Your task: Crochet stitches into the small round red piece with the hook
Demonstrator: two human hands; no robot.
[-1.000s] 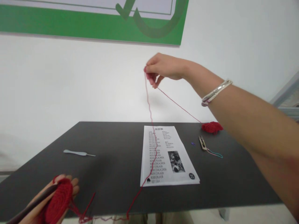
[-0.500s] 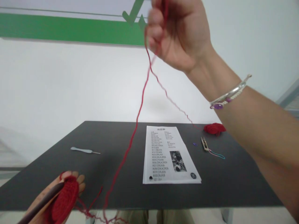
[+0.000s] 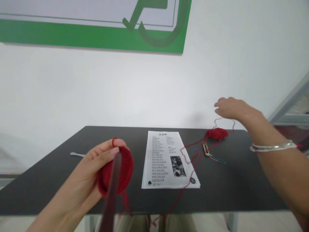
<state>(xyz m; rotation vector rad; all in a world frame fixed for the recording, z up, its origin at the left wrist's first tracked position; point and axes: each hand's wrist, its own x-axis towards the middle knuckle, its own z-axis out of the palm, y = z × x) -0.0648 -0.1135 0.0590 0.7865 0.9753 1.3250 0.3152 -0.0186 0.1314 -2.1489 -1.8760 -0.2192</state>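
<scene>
My left hand (image 3: 96,161) is closed on a round red crochet piece (image 3: 126,169), raised over the table's near left part. A dark red crochet hook (image 3: 113,190) stands against the piece, its shaft running down toward me; its tip is hidden. Red yarn loops over my left fingers. At the far right, my right hand (image 3: 228,108) is above the red yarn ball (image 3: 216,133), fingers loosely bent and apart. A loop of yarn hangs just under it; whether it touches the hand I cannot tell. The loose yarn strand (image 3: 180,195) trails across the paper toward my lap.
A printed pattern sheet (image 3: 158,161) lies mid-table. Right of it are thread snips (image 3: 205,149) with a cord and a small purple marker (image 3: 195,149). A pale blue tool (image 3: 76,154) is partly behind my left hand. The black table (image 3: 243,180) meets a white wall.
My right hand has moved down and right, from high up with the yarn to above the ball. The strand now lies slack. My left hand with the crochet piece has come up and right.
</scene>
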